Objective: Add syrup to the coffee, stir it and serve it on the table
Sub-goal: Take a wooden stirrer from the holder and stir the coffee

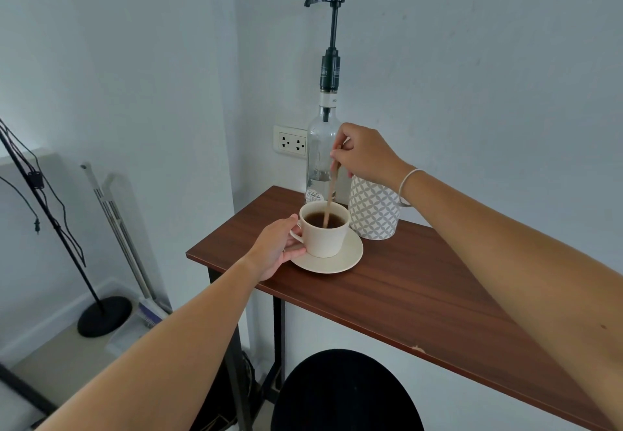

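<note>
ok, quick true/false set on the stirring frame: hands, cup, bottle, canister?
1. The right hand pinches a stir stick dipped in the coffee cup. True.
2. The cup stands straight on the table. False: it sits on a saucer.
3. The left hand holds the syrup bottle. False: it steadies the cup at its handle.
4. A patterned canister stands right of the cup. True.

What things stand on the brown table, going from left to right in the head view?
Left hand → cup on its saucer → patterned container. I leave out the syrup bottle and stirrer: they overlap the cup.
</note>
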{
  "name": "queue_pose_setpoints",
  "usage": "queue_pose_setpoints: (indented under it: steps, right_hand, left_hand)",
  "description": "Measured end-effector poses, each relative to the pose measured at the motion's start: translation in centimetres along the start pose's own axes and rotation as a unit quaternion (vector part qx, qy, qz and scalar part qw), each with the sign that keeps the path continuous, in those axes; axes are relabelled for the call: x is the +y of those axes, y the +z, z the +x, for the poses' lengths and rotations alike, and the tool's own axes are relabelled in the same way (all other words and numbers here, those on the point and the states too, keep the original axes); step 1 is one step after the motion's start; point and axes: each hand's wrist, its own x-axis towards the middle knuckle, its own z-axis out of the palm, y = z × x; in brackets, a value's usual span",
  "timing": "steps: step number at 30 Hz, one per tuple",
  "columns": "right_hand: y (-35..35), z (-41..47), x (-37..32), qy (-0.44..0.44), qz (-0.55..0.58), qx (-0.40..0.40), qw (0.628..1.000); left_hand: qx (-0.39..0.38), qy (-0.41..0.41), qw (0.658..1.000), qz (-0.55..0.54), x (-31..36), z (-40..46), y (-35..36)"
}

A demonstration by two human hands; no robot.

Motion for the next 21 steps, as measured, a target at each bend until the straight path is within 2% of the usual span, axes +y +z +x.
queue_pose_setpoints:
  steps: [3, 8, 14, 19, 21]
  right_hand:
    - [0.35, 0.02, -0.02, -0.003, 0.038, 0.009, 0.999]
    - [0.44, 0.38, 0.52, -0.007, -0.12, 0.01, 0.993]
    - [0.54, 0.2, -0.23, -0.005, -0.001, -0.001, 1.0]
    - [0.61, 0.37, 0.04, -0.009, -0.151, 0.001, 0.988]
    - [0.57, 0.39, -0.11, 0.002, -0.119, -0.012, 0.993]
  left_hand:
    - [-0.002, -0.001, 1.0, 0.003, 0.0, 0.0, 0.0]
    - [0.003, -0.001, 1.0, 0.0, -0.03, 0.01, 0.04]
    - [0.003, -0.005, 1.0, -0.003, 0.05, -0.1, 0.04]
    - [-0.001, -0.003, 1.0, -0.002, 0.03, -0.17, 0.03]
    - [-0.002, -0.002, 1.0, -0.005, 0.02, -0.2, 0.07]
